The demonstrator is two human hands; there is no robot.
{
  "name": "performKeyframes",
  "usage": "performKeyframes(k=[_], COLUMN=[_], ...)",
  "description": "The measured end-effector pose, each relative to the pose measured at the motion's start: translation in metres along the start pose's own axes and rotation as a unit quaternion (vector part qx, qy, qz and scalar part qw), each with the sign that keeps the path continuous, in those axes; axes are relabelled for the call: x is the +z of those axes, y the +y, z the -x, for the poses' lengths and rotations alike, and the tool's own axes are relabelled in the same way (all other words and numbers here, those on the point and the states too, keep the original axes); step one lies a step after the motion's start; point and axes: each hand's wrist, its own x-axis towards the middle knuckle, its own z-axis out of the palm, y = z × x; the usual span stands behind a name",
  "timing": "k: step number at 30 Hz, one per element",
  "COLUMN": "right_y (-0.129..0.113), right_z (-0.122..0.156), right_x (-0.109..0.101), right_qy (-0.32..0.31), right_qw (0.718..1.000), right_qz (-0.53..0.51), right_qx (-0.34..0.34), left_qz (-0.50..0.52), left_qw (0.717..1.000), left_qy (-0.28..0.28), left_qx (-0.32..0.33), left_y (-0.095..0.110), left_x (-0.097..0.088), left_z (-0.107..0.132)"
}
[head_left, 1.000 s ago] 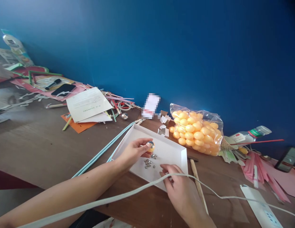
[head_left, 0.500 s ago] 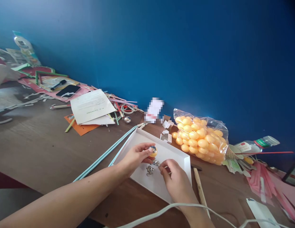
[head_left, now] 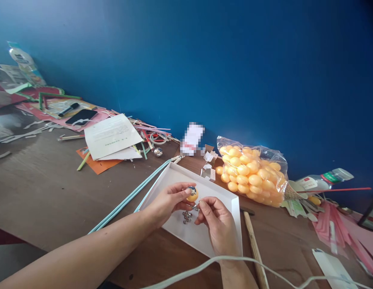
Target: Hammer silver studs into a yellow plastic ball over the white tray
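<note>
Blue wall (head_left: 186, 68), flat and smooth, behind a brown bench (head_left: 63, 188). On it, a shallow white tray (head_left: 177, 173), straight-sided, thin-walled, looks like card. Right of it, clear crinkly plastic bag (head_left: 278, 154) full of smooth yellow-orange balls (head_left: 243, 170). Clear plastic bottle (head_left: 317, 182) lies farther right, green band near the cap. Flat paper sheet (head_left: 111, 134) back left, over orange paper (head_left: 98, 163). Slim wooden stick (head_left: 254, 245) just beside the tray's right edge.

Both hands are over the tray. Left hand (head_left: 168, 202): fingers clamped on a round yellow ball (head_left: 193, 196) with shiny silver on its upper part, held above the tray floor. Right hand (head_left: 218, 220): thumb and forefinger tips together, just beside the ball; can't tell if anything's pinched.

Smallest: glossy silver beads (head_left: 187, 218), loose cluster on the tray floor below the ball.
</note>
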Motion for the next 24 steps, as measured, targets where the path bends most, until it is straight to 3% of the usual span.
performKeyframes(k=[10, 17, 24], right_y=[0.0024, 0.0098, 0.0053], right_z=[0.003, 0.0064, 0.0077], right_x=[-0.0031, -0.0068, -0.0047], right_qy=[0.003, -0.01, -0.027], right_qw=[0.984, 0.983, 0.977], right_qz=[-0.174, -0.184, -0.204], right_qx=[0.019, 0.014, 0.055], left_qz=[-0.01, -0.023, -0.042], left_qw=[0.999, 0.998, 0.997], left_qy=[-0.039, -0.062, -0.066], left_qx=[-0.012, -0.014, -0.005], left_y=[-0.0054, -0.0075, -0.0051], left_x=[-0.0049, -0.0066, -0.0036], left_z=[-0.0002, 0.0003, 0.0004])
